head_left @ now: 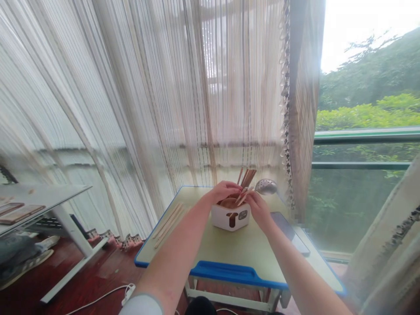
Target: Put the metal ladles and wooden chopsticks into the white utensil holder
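A white box (229, 221) with a brown inside and a dark cut-out in its front stands on the table. Dark brown chopsticks (248, 177) rise from its back right corner. My left hand (227, 190) reaches over the box from the left, its fingers bent and their tips close to the chopsticks; what they grip is hidden. On the other side, my right hand (258, 204) pinches pale wooden chopsticks (243, 197) at the box's right rim. A perforated metal skimmer (266, 186) shows its round head just behind my right hand.
Several pale wooden sticks (169, 225) lie on the left of the blue-edged table (203, 249). A flat grey device (288, 229) lies at the right under my forearm. Behind hangs a sheer curtain (157, 109). Another desk (42, 197) and a person's shoe (28, 264) are at far left.
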Demonstrator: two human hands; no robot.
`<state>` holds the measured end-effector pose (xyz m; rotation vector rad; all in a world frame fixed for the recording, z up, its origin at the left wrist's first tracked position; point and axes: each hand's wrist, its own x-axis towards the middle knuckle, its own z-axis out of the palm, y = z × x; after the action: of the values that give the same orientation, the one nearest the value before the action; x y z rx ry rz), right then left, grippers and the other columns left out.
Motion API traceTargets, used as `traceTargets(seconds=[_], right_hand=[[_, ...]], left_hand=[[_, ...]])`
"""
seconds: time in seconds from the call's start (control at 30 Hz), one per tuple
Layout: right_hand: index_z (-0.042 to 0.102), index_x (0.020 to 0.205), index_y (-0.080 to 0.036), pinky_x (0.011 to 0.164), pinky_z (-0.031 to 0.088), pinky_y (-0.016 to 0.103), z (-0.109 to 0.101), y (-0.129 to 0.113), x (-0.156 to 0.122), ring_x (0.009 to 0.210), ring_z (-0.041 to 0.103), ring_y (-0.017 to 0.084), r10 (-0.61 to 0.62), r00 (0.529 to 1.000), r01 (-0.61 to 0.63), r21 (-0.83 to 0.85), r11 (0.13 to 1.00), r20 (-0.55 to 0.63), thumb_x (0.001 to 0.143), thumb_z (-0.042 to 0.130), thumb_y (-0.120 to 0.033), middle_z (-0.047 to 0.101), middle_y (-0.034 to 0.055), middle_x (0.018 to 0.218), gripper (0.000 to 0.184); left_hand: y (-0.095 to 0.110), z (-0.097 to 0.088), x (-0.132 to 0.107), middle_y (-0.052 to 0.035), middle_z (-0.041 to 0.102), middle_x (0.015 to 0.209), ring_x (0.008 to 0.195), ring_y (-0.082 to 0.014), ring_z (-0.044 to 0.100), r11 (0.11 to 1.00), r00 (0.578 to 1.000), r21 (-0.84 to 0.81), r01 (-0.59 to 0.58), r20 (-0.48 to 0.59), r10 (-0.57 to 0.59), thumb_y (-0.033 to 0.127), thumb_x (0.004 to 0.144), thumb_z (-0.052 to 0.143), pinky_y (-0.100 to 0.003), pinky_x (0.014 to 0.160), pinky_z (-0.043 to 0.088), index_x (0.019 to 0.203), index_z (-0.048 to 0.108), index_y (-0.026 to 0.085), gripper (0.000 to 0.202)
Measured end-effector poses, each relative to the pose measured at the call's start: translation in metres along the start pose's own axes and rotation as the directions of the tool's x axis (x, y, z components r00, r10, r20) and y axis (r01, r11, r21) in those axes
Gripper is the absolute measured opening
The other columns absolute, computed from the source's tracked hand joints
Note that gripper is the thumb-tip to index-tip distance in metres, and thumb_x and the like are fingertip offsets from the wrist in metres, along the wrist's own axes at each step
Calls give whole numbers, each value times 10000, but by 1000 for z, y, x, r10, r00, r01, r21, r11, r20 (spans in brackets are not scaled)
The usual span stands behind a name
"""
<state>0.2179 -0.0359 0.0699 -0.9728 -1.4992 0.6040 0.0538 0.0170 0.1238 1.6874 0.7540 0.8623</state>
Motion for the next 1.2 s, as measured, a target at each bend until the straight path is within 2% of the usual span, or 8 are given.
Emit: traceTargets(seconds=[0.17, 0.27, 0.37, 0.5, 0.7, 0.87, 1.07, 1.2], right_hand=[[561, 902, -199, 778, 470, 326, 3, 2, 1, 847, 601, 205, 9, 1000, -10, 59, 998, 22, 840, 421, -455, 647, 60, 899, 298], [564, 915, -200, 787, 472, 320, 4, -2, 1, 867, 600, 202, 16, 999, -18, 38, 999, 47, 839, 415, -451, 647, 59, 922, 302], [576, 909, -200, 794, 471, 314, 3, -8, 2, 868, 601, 196, 24, 996, -27, 40, 999, 84, 838, 417, -437, 651, 58, 936, 294], [595, 901, -197, 809, 464, 322, 2, -12, 2, 883, 595, 198, 8, 994, -10, 17, 1000, 112, 836, 411, -429, 653, 60, 947, 303], [608, 897, -194, 803, 462, 317, 2, -13, 1, 891, 601, 197, 16, 991, -13, -27, 1000, 132, 829, 411, -429, 656, 53, 930, 314], [596, 847, -195, 700, 459, 297, 7, -16, 5, 774, 591, 180, -3, 984, 22, -107, 994, 177, 828, 419, -420, 638, 32, 814, 286], [632, 833, -189, 627, 426, 286, 22, -20, 23, 702, 541, 162, -29, 917, 114, -191, 975, 397, 823, 437, -379, 610, 28, 759, 273], [658, 845, -193, 645, 432, 293, 26, -25, 25, 732, 556, 175, 11, 881, 72, -157, 985, 473, 808, 471, -358, 632, 49, 809, 252]], left_hand=[[0, 0, 7, -92, 680, 955, 876, -185, 625, 993, 993, 64, -103, -48, 106, 386, 687, 678, -331, 819, 482, 1019, 667, 150, 407], [0, -1, 9, -90, 678, 955, 879, -186, 619, 979, 991, 155, -132, -5, 134, 385, 708, 656, -320, 801, 482, 1037, 660, 153, 403], [1, -3, 9, -73, 683, 910, 840, -176, 617, 945, 984, 273, -179, 24, 179, 377, 736, 619, -305, 771, 481, 1001, 672, 156, 349], [4, -2, 7, -53, 680, 840, 778, -158, 607, 867, 966, 446, -220, -25, 258, 327, 745, 592, -272, 723, 474, 923, 684, 151, 267], [12, -5, -1, -27, 665, 796, 689, -126, 572, 773, 924, 608, -180, -164, 344, 269, 758, 540, -247, 672, 462, 918, 676, 167, 233], [12, -19, -22, -10, 663, 830, 622, -101, 527, 741, 889, 664, -103, -272, 368, 232, 770, 515, -238, 664, 454, 996, 667, 209, 273], [13, -35, -44, -31, 669, 838, 631, -107, 539, 787, 858, 614, -54, -375, 351, 276, 789, 509, -243, 637, 449, 897, 672, 171, 222], [14, -36, -54, -40, 668, 809, 653, -119, 565, 826, 814, 563, -7, -476, 332, 293, 778, 531, -243, 617, 449, 852, 661, 154, 204]])
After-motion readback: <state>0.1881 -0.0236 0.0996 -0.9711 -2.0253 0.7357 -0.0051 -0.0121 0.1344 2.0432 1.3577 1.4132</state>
